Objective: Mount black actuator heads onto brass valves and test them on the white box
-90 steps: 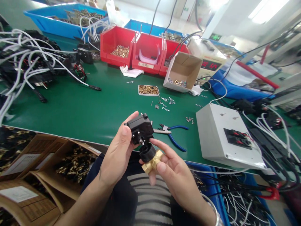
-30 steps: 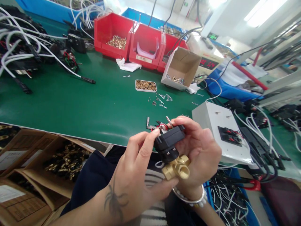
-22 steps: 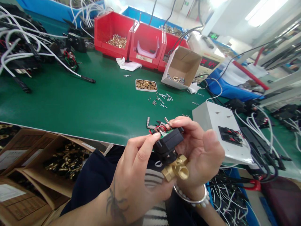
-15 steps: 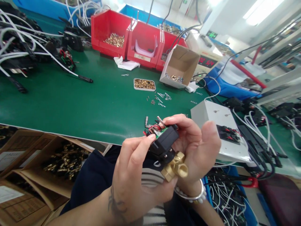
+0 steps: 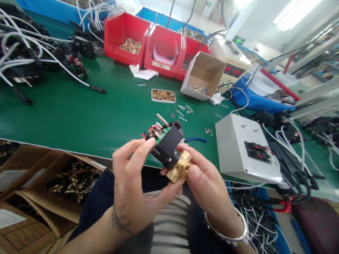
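Note:
Between my two hands is a motorized brass valve [image 5: 168, 144], held tilted above my lap at the bench's front edge. Its black actuator housing lies open at the top, showing a green circuit board, red and black wires and an upright metal pin. My left hand [image 5: 135, 183] spans it, fingers on the housing and thumb at the brass body. Around the brass ports [image 5: 181, 165] my right hand [image 5: 203, 180] is closed, its thumb on the near port. Just behind, partly hidden, lies a blue-handled tool [image 5: 196, 139].
On the green bench [image 5: 111, 113] are a small tray of brass parts [image 5: 163, 95], loose clips [image 5: 182, 113] and screws [image 5: 208, 131]. Red bins [image 5: 125, 38] and a cardboard box [image 5: 203, 72] stand behind. A grey control box [image 5: 246, 148] is at right, cabled parts [image 5: 23, 53] at left.
The valve has moved left and up and turned slightly. My right hand has shifted from the housing down to the brass ports. The blue-handled tool and screws are now uncovered.

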Demonstrator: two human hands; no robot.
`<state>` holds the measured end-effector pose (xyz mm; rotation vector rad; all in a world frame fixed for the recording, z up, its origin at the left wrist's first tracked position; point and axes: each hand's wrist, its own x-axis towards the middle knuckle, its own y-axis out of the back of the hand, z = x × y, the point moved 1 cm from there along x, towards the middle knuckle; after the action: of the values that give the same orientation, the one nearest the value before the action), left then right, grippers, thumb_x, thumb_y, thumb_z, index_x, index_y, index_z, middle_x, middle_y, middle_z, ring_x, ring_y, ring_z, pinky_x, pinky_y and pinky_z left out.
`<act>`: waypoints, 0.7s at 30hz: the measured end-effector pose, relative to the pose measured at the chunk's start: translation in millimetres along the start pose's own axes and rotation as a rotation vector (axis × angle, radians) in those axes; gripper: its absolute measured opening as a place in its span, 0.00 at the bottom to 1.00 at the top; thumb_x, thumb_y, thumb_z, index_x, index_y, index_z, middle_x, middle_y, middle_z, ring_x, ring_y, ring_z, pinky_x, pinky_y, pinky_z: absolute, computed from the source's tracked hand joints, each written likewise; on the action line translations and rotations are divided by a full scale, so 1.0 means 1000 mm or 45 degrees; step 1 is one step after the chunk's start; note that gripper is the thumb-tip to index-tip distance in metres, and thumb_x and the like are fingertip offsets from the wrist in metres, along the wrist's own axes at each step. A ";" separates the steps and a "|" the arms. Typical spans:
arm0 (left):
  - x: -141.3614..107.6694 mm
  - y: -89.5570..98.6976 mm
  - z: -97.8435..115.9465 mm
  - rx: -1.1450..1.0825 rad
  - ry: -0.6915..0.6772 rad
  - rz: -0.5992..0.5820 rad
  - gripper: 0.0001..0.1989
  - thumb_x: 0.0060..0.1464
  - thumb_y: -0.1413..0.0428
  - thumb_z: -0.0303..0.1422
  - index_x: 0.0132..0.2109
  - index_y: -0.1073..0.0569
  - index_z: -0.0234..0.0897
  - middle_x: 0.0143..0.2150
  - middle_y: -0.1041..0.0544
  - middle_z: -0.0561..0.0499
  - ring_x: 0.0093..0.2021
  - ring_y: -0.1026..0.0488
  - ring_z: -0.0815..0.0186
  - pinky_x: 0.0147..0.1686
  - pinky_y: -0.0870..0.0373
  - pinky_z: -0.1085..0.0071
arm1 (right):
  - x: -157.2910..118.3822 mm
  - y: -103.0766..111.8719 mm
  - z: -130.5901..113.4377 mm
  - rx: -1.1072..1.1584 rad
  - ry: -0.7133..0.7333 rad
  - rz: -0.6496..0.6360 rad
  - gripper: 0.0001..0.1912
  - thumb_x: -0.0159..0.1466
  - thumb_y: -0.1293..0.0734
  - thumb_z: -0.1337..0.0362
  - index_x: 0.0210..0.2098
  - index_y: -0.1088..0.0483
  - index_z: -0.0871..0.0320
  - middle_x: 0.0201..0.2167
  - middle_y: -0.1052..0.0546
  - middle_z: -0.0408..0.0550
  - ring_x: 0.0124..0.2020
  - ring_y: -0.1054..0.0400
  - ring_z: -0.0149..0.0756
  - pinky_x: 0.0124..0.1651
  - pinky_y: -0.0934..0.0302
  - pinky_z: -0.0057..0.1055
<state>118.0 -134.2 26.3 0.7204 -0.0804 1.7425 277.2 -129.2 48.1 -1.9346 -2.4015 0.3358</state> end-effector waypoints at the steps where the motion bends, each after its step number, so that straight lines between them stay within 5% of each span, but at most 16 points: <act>1: 0.002 0.003 -0.002 -0.062 0.001 -0.055 0.39 0.50 0.32 0.40 0.66 0.38 0.51 0.62 0.35 0.43 0.64 0.34 0.46 0.57 0.25 0.45 | -0.003 -0.002 0.003 0.077 -0.034 -0.020 0.26 0.66 0.32 0.45 0.60 0.31 0.46 0.32 0.25 0.44 0.27 0.32 0.29 0.30 0.33 0.27; 5: 0.010 0.008 -0.006 -0.144 0.100 -0.220 0.34 0.61 0.42 0.45 0.70 0.42 0.51 0.66 0.33 0.44 0.65 0.32 0.52 0.62 0.29 0.51 | -0.013 -0.019 0.013 0.111 -0.063 0.037 0.36 0.63 0.27 0.50 0.67 0.38 0.49 0.28 0.29 0.40 0.23 0.39 0.24 0.25 0.39 0.22; 11: 0.013 -0.004 -0.014 -0.039 0.181 -0.044 0.28 0.64 0.45 0.43 0.67 0.34 0.41 0.60 0.24 0.45 0.58 0.26 0.60 0.57 0.26 0.65 | -0.013 -0.027 0.022 0.024 -0.087 0.139 0.32 0.63 0.28 0.53 0.63 0.34 0.56 0.23 0.35 0.37 0.20 0.44 0.22 0.20 0.47 0.21; 16: 0.012 -0.013 -0.012 0.065 0.159 0.004 0.29 0.63 0.44 0.44 0.67 0.33 0.38 0.58 0.26 0.44 0.55 0.25 0.60 0.54 0.25 0.66 | -0.007 -0.024 0.018 0.026 -0.141 0.155 0.29 0.64 0.30 0.54 0.60 0.34 0.61 0.19 0.36 0.35 0.15 0.46 0.22 0.18 0.48 0.20; 21: 0.021 -0.013 -0.014 -0.004 0.225 -0.088 0.28 0.65 0.47 0.47 0.65 0.32 0.37 0.54 0.24 0.44 0.55 0.25 0.60 0.54 0.26 0.66 | -0.010 -0.023 0.017 -0.016 -0.137 0.286 0.31 0.62 0.29 0.54 0.61 0.32 0.60 0.18 0.37 0.34 0.15 0.48 0.22 0.17 0.47 0.20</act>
<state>121.8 -106.1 21.8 0.5576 0.0619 1.7315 254.8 -145.4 36.4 -2.2528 -2.2531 0.4450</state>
